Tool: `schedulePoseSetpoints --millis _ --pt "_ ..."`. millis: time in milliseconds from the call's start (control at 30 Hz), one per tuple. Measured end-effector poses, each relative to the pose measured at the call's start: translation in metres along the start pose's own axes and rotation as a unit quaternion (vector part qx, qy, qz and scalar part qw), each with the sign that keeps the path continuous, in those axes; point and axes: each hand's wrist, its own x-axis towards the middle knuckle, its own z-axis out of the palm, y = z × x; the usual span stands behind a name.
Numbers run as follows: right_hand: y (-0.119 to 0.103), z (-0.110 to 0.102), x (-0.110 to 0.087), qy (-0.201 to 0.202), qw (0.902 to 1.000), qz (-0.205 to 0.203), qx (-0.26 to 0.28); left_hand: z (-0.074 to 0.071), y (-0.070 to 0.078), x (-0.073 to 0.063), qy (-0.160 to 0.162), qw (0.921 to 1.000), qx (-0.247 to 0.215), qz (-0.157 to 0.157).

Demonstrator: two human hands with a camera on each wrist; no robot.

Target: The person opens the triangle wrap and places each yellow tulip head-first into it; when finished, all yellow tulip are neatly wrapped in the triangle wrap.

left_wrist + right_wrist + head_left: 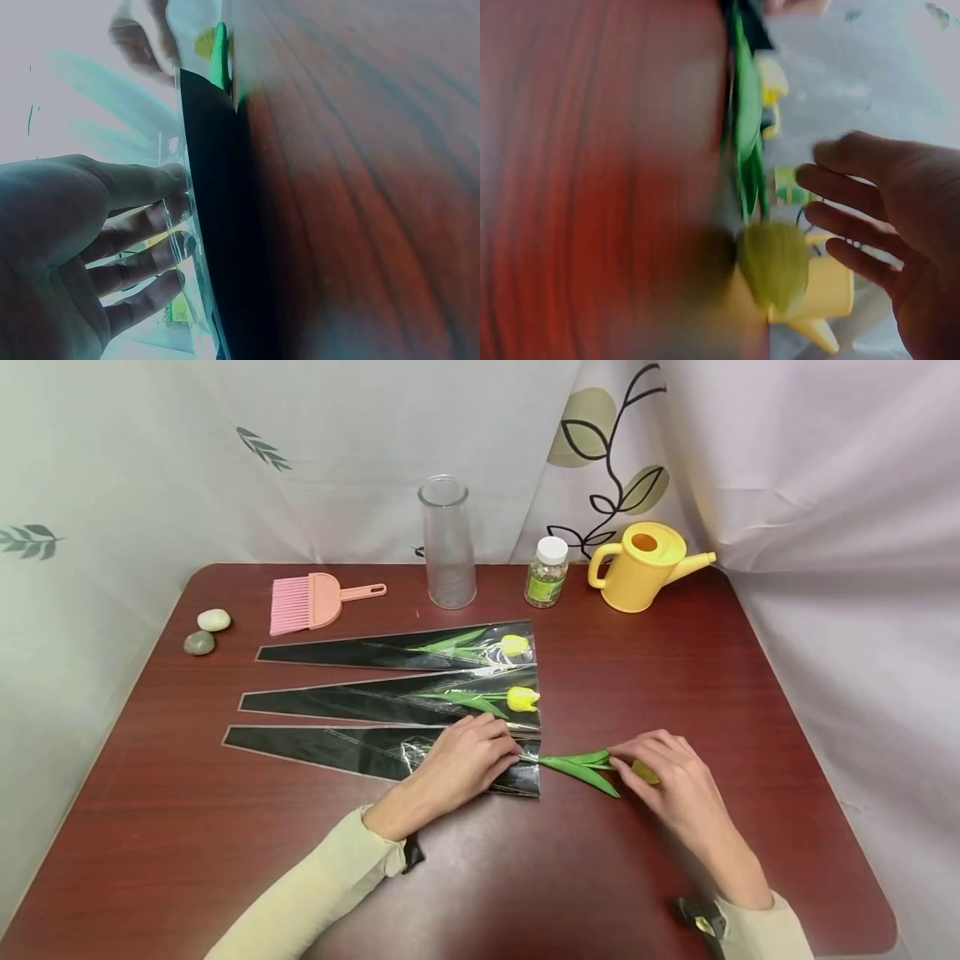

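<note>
My left hand [468, 752] is at the wide right end of the nearest black-and-clear flower sleeve [315, 747]. In the left wrist view its thumb and fingertips pinch the sleeve's clear film [174, 232]. A loose tulip, with green leaves [581, 768] and a yellow bloom [774, 262], lies with its stem at the sleeve's mouth. My right hand [671, 768] is beside the bloom, fingers loosely bent and apart from it in the right wrist view. Two more sleeves [315, 700] [322, 653] lie behind, each holding a yellow tulip [521, 698] [513, 646].
Along the back stand a clear cylinder vase [450, 552], a white-capped jar [547, 572] and a yellow watering can [637, 572]. A pink brush [322, 600] and two stones, one white [213, 620] and one grey [198, 643], lie at the back left of the table [150, 827].
</note>
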Motion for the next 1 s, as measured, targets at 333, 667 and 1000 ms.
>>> schedulePoseSetpoints --millis 333,667,1000 --pt "0.014 -0.001 -0.005 -0.064 0.9963 -0.042 -0.041 -0.001 0.001 0.001 0.005 1.0000 0.004 0.003" --pt "0.016 -0.004 -0.008 -0.102 0.9932 -0.044 -0.036 -0.001 0.001 0.001 0.001 1.0000 0.004 0.001" --pt "0.012 -0.003 -0.003 -0.120 0.9916 -0.038 -0.028 -0.002 0.000 0.000 -0.001 1.0000 0.006 0.000"
